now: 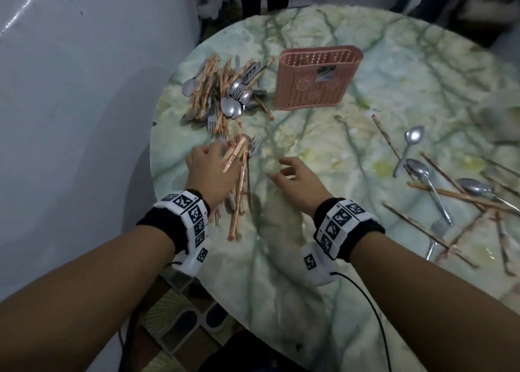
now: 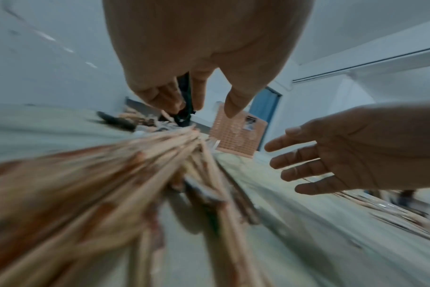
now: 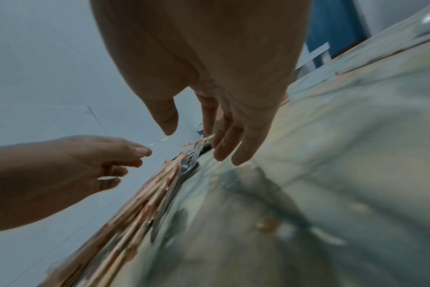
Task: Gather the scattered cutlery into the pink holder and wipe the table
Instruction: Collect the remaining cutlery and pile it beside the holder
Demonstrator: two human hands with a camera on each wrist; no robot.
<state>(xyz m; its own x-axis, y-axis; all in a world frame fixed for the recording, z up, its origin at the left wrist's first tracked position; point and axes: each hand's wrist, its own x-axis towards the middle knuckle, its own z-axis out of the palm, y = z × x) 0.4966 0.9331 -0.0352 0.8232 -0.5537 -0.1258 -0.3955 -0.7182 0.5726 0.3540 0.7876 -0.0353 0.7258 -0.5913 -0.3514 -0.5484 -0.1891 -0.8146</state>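
Both hands are released: the left hand (image 1: 209, 171) hovers over a chopstick bundle (image 1: 237, 186) near the desk's (image 1: 281, 273) left edge, the right hand (image 1: 295, 178) beside it. The pink holder (image 1: 315, 77) stands toward the far edge, a cutlery pile (image 1: 225, 90) left of it; spoons and chopsticks (image 1: 450, 197) scatter by the right edge.

We see a round marbled table (image 1: 309, 259) carrying a pink holder (image 1: 315, 79), a cutlery heap (image 1: 225, 93), a chopstick bundle (image 1: 239, 186), and scattered spoons (image 1: 422, 174).

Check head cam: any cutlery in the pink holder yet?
No: the pink holder lies tipped over on the table with nothing showing inside, while chopsticks, spoons and forks sit piled beside it.
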